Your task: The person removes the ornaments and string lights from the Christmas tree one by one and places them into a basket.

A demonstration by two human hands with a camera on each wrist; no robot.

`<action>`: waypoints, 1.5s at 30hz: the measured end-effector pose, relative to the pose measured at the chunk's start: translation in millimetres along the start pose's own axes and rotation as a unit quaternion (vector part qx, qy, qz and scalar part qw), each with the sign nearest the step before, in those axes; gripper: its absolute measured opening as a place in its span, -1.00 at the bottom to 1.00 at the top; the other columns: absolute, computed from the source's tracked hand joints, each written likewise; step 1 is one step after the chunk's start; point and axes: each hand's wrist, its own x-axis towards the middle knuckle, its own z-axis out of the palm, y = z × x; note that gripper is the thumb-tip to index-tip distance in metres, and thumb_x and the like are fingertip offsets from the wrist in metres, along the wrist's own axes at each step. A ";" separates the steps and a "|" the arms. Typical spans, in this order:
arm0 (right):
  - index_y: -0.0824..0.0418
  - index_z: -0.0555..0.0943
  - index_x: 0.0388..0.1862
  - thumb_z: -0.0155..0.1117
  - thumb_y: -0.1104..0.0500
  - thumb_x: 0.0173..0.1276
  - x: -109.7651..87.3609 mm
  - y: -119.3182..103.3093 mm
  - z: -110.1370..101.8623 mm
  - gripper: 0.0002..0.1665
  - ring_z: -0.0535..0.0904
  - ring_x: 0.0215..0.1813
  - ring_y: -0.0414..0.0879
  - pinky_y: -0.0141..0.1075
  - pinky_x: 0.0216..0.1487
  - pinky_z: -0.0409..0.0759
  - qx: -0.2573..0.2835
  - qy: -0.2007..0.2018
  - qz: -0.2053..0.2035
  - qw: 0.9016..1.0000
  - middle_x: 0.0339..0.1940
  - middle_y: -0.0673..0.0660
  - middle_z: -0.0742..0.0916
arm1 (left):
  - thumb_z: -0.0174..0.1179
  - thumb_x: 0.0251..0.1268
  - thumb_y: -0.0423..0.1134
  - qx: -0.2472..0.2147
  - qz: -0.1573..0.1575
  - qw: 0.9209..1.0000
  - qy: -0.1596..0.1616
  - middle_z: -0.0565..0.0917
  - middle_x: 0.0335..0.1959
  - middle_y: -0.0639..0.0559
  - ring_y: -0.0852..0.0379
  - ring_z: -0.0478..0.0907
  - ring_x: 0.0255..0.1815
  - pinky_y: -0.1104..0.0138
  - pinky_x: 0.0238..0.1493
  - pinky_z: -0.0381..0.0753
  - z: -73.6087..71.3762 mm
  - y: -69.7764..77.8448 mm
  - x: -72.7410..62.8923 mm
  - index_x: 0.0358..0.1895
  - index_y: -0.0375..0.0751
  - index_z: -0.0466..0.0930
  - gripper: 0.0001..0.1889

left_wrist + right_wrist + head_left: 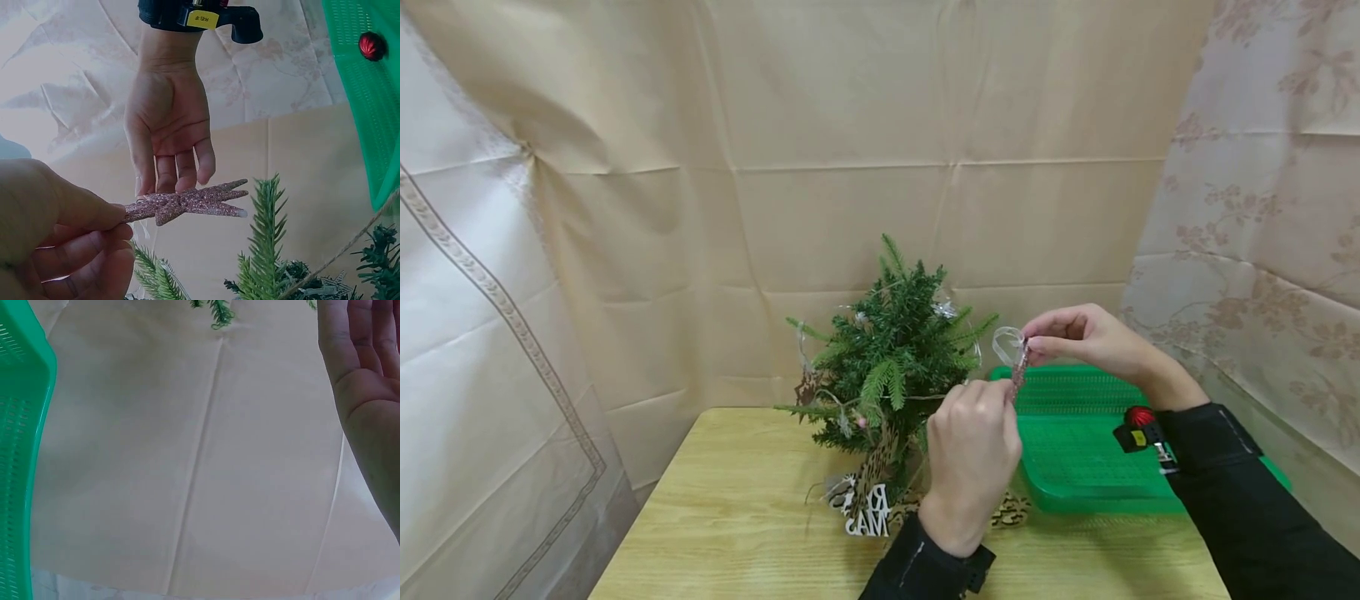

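The left hand (pixel 973 446) pinches one glittery pink star (pixel 190 203) by a point between thumb and fingers, while the right hand (pixel 1093 342) pinches it at the far end, beside its pale loop (pixel 996 340); whether the cord itself sits between those fingertips is too small to tell. The star hangs between both hands in the air, just right of the tree (pixel 891 333). Gripping it from two ends probably keeps it steady and turned edge-on, with the loop free on the side toward the tree, presumably because the loop is what such an ornament hangs by. One tree stands on one table (pixel 700 517), its branches at the height of the hands, which makes them easy to reach. It bears one brown star (pixel 807 387) on its left side and at least two silver ornaments (pixel 945 309); foliage hides too much for a full count. One white sign (pixel 868 512) is at the front of the tree's foot, with spotted cloth (pixel 1011 510) to the right of the foot. Further right of the tree lies one green basket (pixel 1105 502), likely set there as a store within the right hand's reach; one red ball (pixel 373 46) shows in it.
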 end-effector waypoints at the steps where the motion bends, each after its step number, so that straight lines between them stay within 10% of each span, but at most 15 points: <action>1: 0.51 0.60 0.06 0.15 0.41 0.52 -0.1 0.2 -0.1 -0.77 0.76 -0.14 0.03 -0.16 -0.02 0.73 -0.003 -0.002 0.002 1.000 -0.18 0.20 0.80 | 0.41 0.21 -0.35 0.002 0.001 1.000 0.000 0.78 -0.36 0.05 0.21 0.64 -0.44 0.55 -0.35 0.64 0.2 0.3 -0.1 -0.26 -0.17 0.80 -0.94; 18: 0.39 0.66 0.04 0.13 0.36 0.55 -12.8 5.8 -20.5 -0.78 0.74 -0.12 0.08 -0.25 0.02 0.71 -0.064 0.007 0.024 0.998 -0.18 0.25 0.79 | 0.43 0.27 -0.10 0.073 0.017 0.994 -0.078 0.75 -0.10 0.02 0.11 0.67 -0.18 0.37 -0.23 0.71 7.3 11.8 -11.5 0.04 -0.11 0.70 -0.67; 28: 0.45 0.60 0.11 0.11 0.27 0.60 -41.9 31.2 -49.8 -0.71 0.74 -0.07 0.02 -0.29 0.01 0.71 -0.082 0.042 0.090 0.992 -0.10 0.19 0.79 | 0.39 0.27 -0.01 0.096 0.112 0.982 -0.119 0.68 -0.01 0.04 0.11 0.61 -0.05 0.39 -0.11 0.67 11.5 31.2 -26.5 0.02 -0.06 0.69 -0.66; 39: 0.40 0.63 0.11 0.20 0.14 0.57 -61.8 74.0 -71.8 -0.64 0.70 -0.07 -0.18 -0.26 -0.04 0.70 -0.180 0.021 0.203 0.962 -0.06 0.19 0.77 | 0.41 0.06 -0.08 0.162 0.211 0.946 -0.188 0.56 -0.40 0.20 0.26 0.42 -0.46 0.55 -0.58 0.36 37.1 47.6 -57.8 -0.31 0.06 0.64 -0.84; 45: 0.41 0.66 0.01 0.20 0.19 0.55 -71.7 105.0 -81.4 -0.71 0.66 -0.23 -0.06 -0.27 -0.30 0.64 -0.236 -0.022 0.244 0.940 -0.19 0.12 0.76 | 0.34 0.29 -0.07 0.205 0.233 0.919 -0.245 0.57 -0.47 0.24 0.29 0.43 -0.49 0.55 -0.56 0.44 55.7 44.0 -71.8 -0.44 0.12 0.67 -0.87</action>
